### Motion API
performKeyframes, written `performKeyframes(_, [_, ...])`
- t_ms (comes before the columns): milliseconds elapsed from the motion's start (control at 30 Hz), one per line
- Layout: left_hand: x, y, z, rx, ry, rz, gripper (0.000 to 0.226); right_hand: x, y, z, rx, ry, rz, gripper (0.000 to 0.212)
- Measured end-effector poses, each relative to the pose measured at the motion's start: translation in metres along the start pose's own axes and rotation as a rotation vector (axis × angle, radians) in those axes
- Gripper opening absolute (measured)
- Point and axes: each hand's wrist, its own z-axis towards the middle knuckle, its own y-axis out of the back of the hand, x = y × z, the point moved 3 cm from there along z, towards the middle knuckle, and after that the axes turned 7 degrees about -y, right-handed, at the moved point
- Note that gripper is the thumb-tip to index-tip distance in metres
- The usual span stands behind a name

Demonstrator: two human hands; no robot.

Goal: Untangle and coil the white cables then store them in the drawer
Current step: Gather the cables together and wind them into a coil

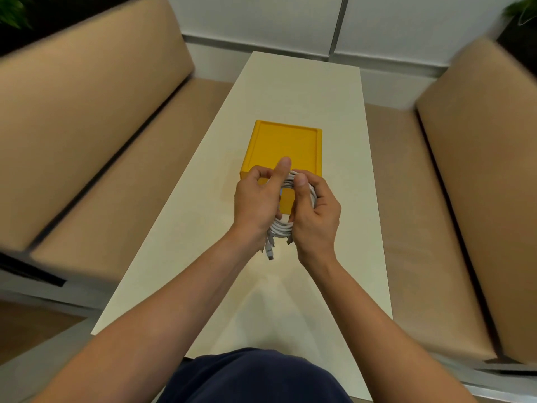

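Both hands hold a coil of white cables (pixel 281 228) above the cream table (pixel 290 91), just in front of a yellow drawer box (pixel 286 144). My left hand (pixel 255 199) grips the coil's left side, thumb raised. My right hand (pixel 318 216) wraps its fingers round the right side, thumb on top. Loose plug ends (pixel 269 251) hang below the hands. The front of the yellow box is partly hidden behind my hands, so I cannot tell whether its drawer is pulled out.
Tan cushioned benches (pixel 87 135) flank the narrow table on both sides, the right bench (pixel 453 170) close to its edge. A white wall panel (pixel 261 21) stands beyond the far end. Bare tabletop lies in front of and behind the box.
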Motion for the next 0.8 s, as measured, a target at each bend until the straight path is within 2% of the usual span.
performKeyframes(67, [-0.003, -0.002, 0.003, -0.078, -0.023, -0.026, 0.046, 0.003, -0.005, -0.004, -0.010, 0.034, -0.027, 0.018])
performKeyframes(133, [-0.004, -0.001, 0.005, -0.087, -0.045, -0.034, 0.046, 0.002, -0.007, -0.005, 0.023, 0.047, -0.059, 0.020])
performKeyframes(267, [-0.004, 0.005, 0.007, -0.082, -0.014, -0.091, 0.043, 0.002, -0.001, -0.004, 0.169, 0.005, -0.100, 0.028])
performKeyframes(333, [-0.005, 0.008, 0.011, -0.085, -0.008, -0.094, 0.041, 0.004, 0.004, -0.006, 0.349, -0.022, -0.121, 0.050])
performKeyframes(400, [-0.007, 0.010, 0.013, -0.092, 0.017, -0.099, 0.039, 0.002, 0.010, -0.007, 0.521, -0.010, -0.156, 0.090])
performKeyframes(433, [-0.008, 0.010, 0.012, -0.088, 0.030, -0.101, 0.039, 0.002, 0.013, -0.007, 0.576, 0.008, -0.183, 0.103])
performKeyframes(467, [-0.008, 0.010, 0.012, -0.081, 0.036, -0.103, 0.039, 0.003, 0.016, -0.006, 0.607, 0.030, -0.212, 0.107])
performKeyframes(633, [-0.003, 0.007, 0.011, 0.024, 0.055, -0.061, 0.036, -0.003, 0.024, 0.004, 0.605, 0.037, -0.248, 0.096])
performKeyframes(800, [0.004, 0.015, 0.008, 0.340, 0.057, -0.067, 0.040, -0.006, 0.033, 0.010, 0.576, 0.036, -0.268, 0.091])
